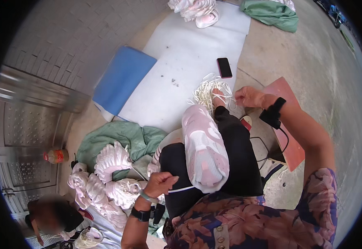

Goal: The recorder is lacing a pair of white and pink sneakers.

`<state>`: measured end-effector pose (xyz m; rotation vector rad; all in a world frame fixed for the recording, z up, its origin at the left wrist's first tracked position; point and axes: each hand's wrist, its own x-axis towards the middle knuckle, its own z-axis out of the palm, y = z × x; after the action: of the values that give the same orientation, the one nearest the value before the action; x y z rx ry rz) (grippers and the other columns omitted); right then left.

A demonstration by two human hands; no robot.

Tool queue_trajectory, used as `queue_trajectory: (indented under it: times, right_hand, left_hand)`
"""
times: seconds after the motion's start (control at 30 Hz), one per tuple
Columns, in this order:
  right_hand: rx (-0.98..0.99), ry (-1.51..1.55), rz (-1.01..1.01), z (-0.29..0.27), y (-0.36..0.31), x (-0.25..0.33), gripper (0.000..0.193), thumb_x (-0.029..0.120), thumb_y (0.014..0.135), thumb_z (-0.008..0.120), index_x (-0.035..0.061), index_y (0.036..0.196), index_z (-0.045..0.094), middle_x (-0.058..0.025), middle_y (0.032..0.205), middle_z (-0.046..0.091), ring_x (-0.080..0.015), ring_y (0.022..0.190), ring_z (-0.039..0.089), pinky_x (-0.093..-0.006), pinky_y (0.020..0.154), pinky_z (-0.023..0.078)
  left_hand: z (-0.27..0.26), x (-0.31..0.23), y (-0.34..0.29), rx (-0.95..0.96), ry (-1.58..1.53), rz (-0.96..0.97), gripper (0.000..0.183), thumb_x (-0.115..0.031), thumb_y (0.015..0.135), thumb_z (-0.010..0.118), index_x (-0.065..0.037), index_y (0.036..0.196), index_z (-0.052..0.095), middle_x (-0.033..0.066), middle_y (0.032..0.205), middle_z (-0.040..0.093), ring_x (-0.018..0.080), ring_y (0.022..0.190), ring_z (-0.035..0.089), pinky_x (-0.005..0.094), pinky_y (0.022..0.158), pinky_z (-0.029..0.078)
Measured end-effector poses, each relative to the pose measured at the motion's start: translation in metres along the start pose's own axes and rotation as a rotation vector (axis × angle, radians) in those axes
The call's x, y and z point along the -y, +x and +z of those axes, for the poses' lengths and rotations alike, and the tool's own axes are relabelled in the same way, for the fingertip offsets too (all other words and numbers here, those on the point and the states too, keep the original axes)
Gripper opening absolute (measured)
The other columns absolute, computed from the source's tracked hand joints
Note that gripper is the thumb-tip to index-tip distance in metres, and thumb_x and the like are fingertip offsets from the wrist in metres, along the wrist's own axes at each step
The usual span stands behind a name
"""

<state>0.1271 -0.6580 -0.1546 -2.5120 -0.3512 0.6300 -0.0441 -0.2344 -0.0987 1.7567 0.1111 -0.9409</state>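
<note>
A pale pink and white sneaker [206, 153] lies across my lap, its heel opening toward me and its toe pointing away. Left of it, my left hand [161, 184] is closed on a white shoelace [182, 189], which runs taut toward the shoe's heel end. My right hand [249, 97] is stretched forward beyond my knees, fingers pinched together. It is beside a tangled heap of white laces [206, 89], and a strand passes close to its fingertips; what it pinches is too small to make out. My bare foot [218, 98] rests among those laces.
More pink-white shoes [110, 162] are piled on green cloth [119, 135] at my left. A phone [224, 67] lies on the white mat [189, 37], beside a blue sheet [125, 76]. A reddish board [289, 124] stands right. Another person [54, 218] sits lower left near a bottle [56, 156].
</note>
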Motion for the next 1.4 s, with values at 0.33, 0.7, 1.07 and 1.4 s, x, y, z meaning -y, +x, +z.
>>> queue_trajectory:
  times: [0.33,0.7,1.07,1.4]
  right_hand:
    - [0.394,-0.409,0.178,0.090,0.150,-0.073,0.025,0.021,0.078,0.053,0.0129,0.096,0.067,-0.0113,0.111,0.061,-0.0294,0.104,0.057,-0.0383,0.089,0.045]
    - [-0.125,-0.509,0.195,0.198,0.224,-0.090,0.029,0.019,0.076,0.056,0.0114,0.103,0.062,-0.0103,0.123,0.042,-0.0275,0.117,0.037,-0.0523,0.087,0.034]
    - [-0.539,-0.086,-0.058,0.171,0.221,-0.172,0.015,0.013,0.082,0.053,0.0035,0.089,0.062,-0.0110,0.070,0.062,-0.0246,0.062,0.060,-0.0338,0.058,0.048]
    - [-0.263,1.064,0.196,0.049,0.160,-0.034,0.017,0.010,0.085,0.051,0.0115,0.098,0.060,0.0007,0.070,0.055,-0.0052,0.053,0.046,-0.0193,0.049,0.039]
  left_hand:
    - [-0.027,-0.017,0.050,0.314,0.015,-0.501,0.038,-0.034,0.078,0.072,-0.004,0.056,0.061,-0.0003,0.048,0.054,0.0039,0.040,0.049,0.0184,0.037,0.037]
    - [-0.047,-0.023,0.068,0.460,0.243,-0.324,0.048,-0.039,0.080,0.066,-0.006,0.047,0.057,0.0010,0.040,0.050,0.0101,0.035,0.050,0.0250,0.037,0.038]
    - [-0.024,0.006,0.068,0.163,0.363,0.126,0.049,-0.040,0.079,0.060,-0.004,0.047,0.053,0.0129,0.043,0.045,0.0306,0.041,0.048,0.0407,0.042,0.037]
    - [-0.023,-0.006,0.055,0.176,0.230,-0.083,0.047,-0.041,0.078,0.058,-0.004,0.049,0.059,0.0048,0.042,0.053,0.0180,0.040,0.055,0.0319,0.043,0.044]
